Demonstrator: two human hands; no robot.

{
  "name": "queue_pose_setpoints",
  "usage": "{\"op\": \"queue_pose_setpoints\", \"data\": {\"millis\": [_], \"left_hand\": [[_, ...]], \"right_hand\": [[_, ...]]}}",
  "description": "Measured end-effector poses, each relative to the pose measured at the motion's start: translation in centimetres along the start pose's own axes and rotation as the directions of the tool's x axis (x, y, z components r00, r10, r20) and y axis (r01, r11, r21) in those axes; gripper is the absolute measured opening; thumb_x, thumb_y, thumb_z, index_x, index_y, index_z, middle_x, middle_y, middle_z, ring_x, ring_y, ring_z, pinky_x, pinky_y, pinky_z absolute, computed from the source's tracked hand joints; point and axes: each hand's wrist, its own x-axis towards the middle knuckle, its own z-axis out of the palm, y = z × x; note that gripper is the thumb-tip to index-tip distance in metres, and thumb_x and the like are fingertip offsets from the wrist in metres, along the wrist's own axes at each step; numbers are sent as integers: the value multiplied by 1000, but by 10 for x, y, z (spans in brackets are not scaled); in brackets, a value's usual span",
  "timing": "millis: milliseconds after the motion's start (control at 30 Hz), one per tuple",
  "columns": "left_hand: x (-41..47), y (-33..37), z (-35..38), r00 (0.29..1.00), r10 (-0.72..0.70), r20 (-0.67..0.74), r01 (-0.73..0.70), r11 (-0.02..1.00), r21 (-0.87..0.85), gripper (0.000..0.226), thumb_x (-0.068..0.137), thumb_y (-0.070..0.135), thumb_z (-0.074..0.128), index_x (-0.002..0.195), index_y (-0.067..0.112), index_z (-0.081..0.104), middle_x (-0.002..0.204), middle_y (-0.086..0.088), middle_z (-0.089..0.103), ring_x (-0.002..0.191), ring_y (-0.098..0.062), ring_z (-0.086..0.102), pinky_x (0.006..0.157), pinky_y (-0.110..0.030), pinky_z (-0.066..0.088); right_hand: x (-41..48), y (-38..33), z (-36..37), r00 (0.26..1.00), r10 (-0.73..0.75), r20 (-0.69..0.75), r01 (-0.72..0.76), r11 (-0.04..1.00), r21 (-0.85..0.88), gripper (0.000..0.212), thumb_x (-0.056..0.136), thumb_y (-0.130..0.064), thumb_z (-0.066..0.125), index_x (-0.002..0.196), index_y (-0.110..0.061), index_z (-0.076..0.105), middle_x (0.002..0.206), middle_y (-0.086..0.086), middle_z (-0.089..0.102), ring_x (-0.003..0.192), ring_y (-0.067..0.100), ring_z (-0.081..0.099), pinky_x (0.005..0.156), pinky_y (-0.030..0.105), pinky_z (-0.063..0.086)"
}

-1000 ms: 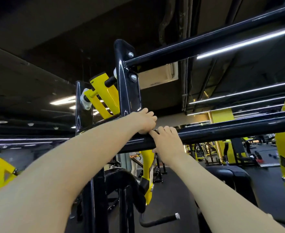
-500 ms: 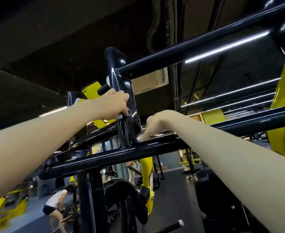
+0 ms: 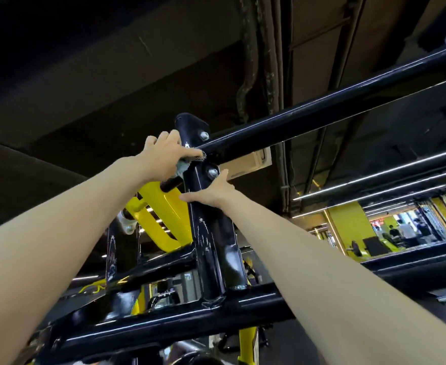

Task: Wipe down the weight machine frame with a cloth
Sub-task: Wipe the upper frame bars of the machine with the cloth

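Two hands reach up to the weight machine frame, slightly apart. The left hand clutches a grey cloth against the top of the black upright post (where the upper crossbar joins). The right hand wraps round that post just below a bolt, right of a yellow arm.
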Motion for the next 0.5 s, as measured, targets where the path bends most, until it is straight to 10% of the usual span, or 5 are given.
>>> {"op": "queue_pose_setpoints", "data": {"millis": [133,500], "left_hand": [[13,5,3,997,63,37,-62,998,-24,60,97,12,42,138,55,34,104,0,23,111,-23,32,97,-40,28],[-1,-24,-4,999,-13,34,17,993,-117,72,91,-2,44,126,61,41,101,3,30,101,-15,32,94,-36,23]], "right_hand": [[17,12,10,999,-45,-25,47,993,108,153,27,-71,72,151,-20,-1,149,13,34,134,34,37,112,55,26],[19,20,11,996,-57,-69,55,998,-30,125,66,-64,69,152,-19,-10,148,17,34,135,37,35,114,54,20]]}}
